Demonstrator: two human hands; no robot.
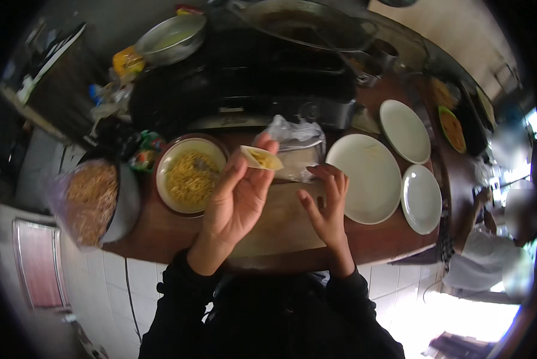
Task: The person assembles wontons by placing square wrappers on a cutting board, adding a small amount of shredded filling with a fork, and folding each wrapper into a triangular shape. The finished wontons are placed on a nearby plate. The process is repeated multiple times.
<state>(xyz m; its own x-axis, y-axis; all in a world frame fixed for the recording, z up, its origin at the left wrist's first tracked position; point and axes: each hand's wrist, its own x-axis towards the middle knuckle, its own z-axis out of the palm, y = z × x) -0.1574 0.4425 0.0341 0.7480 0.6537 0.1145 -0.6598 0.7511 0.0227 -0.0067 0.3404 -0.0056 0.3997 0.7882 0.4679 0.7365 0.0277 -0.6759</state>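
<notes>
My left hand [238, 194] is raised over the table, its fingers closed on a small pale dough wrapper [273, 162]. The wrapper is folded into a cone-like pocket with yellow filling showing inside. My right hand [328, 212] holds nothing; its thumb and fingers are apart, beside the large white plate [364, 197]. Under my hands lies a wooden board [268, 230]. Behind it a stack of pale square wrappers [301, 164] sits partly in clear plastic [295, 128]. A bowl [168, 201] of yellow noodle-like filling [187, 179] stands left of my left hand.
Two smaller white plates [406, 131] stand at the right. A pot with a plastic bag of brown shreds [92, 194] is at the left edge. A black stove [238, 84] lies behind, with a wok [307, 24] and a metal basin [172, 39]. Another person [481, 257] is far right.
</notes>
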